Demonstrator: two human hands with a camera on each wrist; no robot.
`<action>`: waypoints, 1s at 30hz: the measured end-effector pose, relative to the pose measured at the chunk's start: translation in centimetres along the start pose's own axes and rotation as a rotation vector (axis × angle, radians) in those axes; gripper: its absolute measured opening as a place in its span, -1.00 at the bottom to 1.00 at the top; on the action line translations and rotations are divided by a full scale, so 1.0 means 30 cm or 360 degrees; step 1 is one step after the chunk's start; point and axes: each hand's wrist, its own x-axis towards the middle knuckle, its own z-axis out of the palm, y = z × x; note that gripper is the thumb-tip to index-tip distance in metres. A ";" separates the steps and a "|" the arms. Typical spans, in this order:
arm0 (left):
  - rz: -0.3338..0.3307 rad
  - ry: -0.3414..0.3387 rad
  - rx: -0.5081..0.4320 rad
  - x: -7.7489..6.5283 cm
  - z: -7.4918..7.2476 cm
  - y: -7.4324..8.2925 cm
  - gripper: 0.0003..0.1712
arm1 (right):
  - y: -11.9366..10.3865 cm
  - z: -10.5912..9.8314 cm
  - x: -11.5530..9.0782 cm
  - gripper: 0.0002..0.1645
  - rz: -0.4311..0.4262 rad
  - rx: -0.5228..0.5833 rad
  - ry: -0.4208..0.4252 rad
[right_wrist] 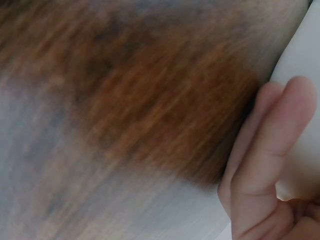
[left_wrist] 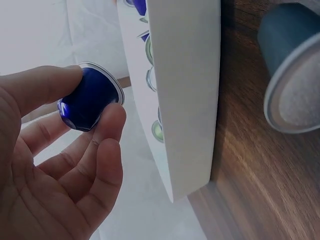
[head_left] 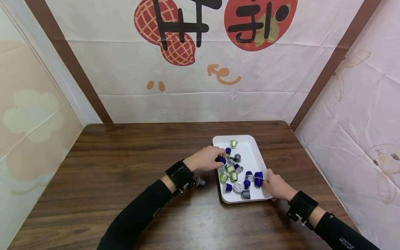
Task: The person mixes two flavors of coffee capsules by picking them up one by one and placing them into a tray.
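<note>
My left hand (head_left: pixel 207 159) pinches a dark blue coffee capsule (left_wrist: pixel 90 97) between thumb and fingers, over the left side of a white tray (head_left: pixel 257 156). The left wrist view shows the capsule's silver rim and the tray's outer wall beside the hand. On the tray's right edge my right hand (head_left: pixel 277 185) holds the rim, its fingers (right_wrist: pixel 265 145) against the outside in the right wrist view. Green capsules (head_left: pixel 233 176), blue capsules (head_left: pixel 258 178) and grey capsules (head_left: pixel 246 194) lie scattered in the tray, some on their sides. The left hand partly covers the ones near it.
A loose grey capsule (head_left: pixel 200 181) lies on the wooden table (head_left: pixel 125 166), left of the tray and by the left wrist. Printed cloth (head_left: pixel 193 104) hangs behind the table's far edge, with more cloth (head_left: pixel 359 139) on the right side.
</note>
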 end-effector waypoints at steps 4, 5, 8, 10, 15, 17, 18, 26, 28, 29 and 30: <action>-0.0025 -0.0010 -0.0006 0.026 0.005 -0.006 -0.78 | 0.003 0.003 0.001 -0.77 -0.0009 0.0007 0.0010; -0.0036 -0.0011 -0.0006 0.033 0.008 -0.006 -0.79 | 0.004 0.004 0.002 -0.77 -0.0010 0.0008 0.0011; -0.0051 -0.0016 -0.0004 0.055 0.020 -0.003 -0.80 | 0.010 0.004 0.006 -0.76 -0.0003 0.0009 0.0011; -0.0041 -0.0023 -0.0003 0.071 0.031 0.001 -0.81 | 0.013 0.004 0.008 -0.76 0.0001 0.0010 0.0013; -0.0009 -0.0045 -0.0002 0.111 0.050 0.013 -0.85 | 0.017 -0.002 0.007 -0.73 -0.0003 0.0015 0.0002; -0.0017 -0.0046 0.0024 0.121 0.048 0.012 -0.86 | 0.017 -0.002 0.008 -0.71 -0.0004 0.0014 -0.0005; -0.0025 -0.0042 0.0032 0.125 0.045 0.011 -0.87 | 0.016 -0.002 0.008 -0.71 -0.0001 0.0011 -0.0006; -0.0128 -0.0031 0.0063 0.144 0.015 -0.019 -0.84 | 0.011 -0.005 0.011 -0.70 0.0002 0.0014 0.0005; -0.0154 -0.0031 0.0072 0.149 0.009 -0.029 -0.84 | 0.013 -0.003 0.014 -0.71 0.0004 0.0016 -0.0002; -0.0168 -0.0025 0.0078 0.152 0.006 -0.034 -0.84 | 0.012 -0.002 0.015 -0.71 0.0008 0.0017 -0.0006; -0.0183 -0.0019 0.0082 0.155 0.003 -0.037 -0.83 | 0.013 0.000 0.016 -0.71 0.0011 0.0018 -0.0010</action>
